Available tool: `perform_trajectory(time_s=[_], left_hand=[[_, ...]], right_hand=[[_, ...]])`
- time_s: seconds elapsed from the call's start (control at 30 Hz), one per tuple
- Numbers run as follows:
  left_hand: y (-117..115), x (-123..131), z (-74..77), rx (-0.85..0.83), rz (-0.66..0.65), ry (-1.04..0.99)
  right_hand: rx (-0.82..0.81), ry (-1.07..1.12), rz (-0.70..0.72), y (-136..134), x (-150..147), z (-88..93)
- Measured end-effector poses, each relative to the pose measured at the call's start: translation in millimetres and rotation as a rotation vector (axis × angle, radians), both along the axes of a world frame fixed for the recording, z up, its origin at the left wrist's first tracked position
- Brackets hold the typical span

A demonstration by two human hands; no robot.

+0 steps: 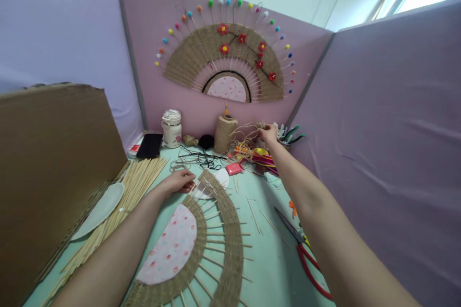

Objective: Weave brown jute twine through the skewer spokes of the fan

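A half-round woven fan (233, 235) of twine on thin sticks, with a pink dotted half-disc (173, 244) at its centre, lies on the table. My left hand (179, 182) is closed at the fan's upper end, its fingertips by the stick ends and partly hidden. At the back of the table, my right hand (268, 134) is reached out and pinches a tangled bundle of beige twine (260, 126). Loose strands trail leftward from it past a large twine spool (224, 135).
Red-handled scissors (306, 259) lie open beside my right forearm. Left are a bundle of thin sticks (139, 180), a white plate (103, 208), a phone (150, 146) and a cardboard sheet (50, 168). A white bottle (172, 129) stands behind; a finished fan (194, 50) hangs above.
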State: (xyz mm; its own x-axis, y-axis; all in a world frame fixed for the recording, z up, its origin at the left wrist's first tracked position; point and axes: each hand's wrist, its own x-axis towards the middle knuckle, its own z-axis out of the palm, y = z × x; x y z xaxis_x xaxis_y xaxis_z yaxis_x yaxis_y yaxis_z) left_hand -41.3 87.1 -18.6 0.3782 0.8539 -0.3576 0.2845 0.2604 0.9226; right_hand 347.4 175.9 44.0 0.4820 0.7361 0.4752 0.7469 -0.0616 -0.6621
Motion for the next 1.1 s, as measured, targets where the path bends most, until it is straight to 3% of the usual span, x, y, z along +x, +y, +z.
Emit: perform_trajectory(time_s=[0.17,0.27,0.33,0.43,0.5,0.6,0.67,0.83,1.1], left_hand=[[2,-1,-2.0,0.034,-0.021,0.01],[2,0,-2.8,0.055,-0.031,0.01],[2,-1,-2.0,0.054,-0.044,-0.009],[2,-2,2.4,0.03,-0.075,-0.021],[2,-2,7.2,0.011,-0.091,-0.015],[2,1,15.4,0.014,-0.083,-0.008],[0,4,20.6,0.025,-0.079,0.003],[-7,10,27.4,0.021,-0.094,0.044],[-7,6,22.9,0.011,-0.11,0.034]], right_hand=[[0.086,-0.109,0.01,-42,9,41.6],[-0.096,-0.339,0.101,-70,12,66.8],[-0.165,-0.409,0.075,-87,13,84.1],[-0.106,-0.224,0.069,-104,12,107.7],[-0.1,0.063,0.227,-113,9,117.4],[-0.129,0.418,0.464,-123,1,118.3],[-0.144,0.492,0.52,-128,-6,112.3],[-0.045,0.35,0.518,-132,-23,94.8],[0.094,0.039,0.566,-124,-31,82.9]])
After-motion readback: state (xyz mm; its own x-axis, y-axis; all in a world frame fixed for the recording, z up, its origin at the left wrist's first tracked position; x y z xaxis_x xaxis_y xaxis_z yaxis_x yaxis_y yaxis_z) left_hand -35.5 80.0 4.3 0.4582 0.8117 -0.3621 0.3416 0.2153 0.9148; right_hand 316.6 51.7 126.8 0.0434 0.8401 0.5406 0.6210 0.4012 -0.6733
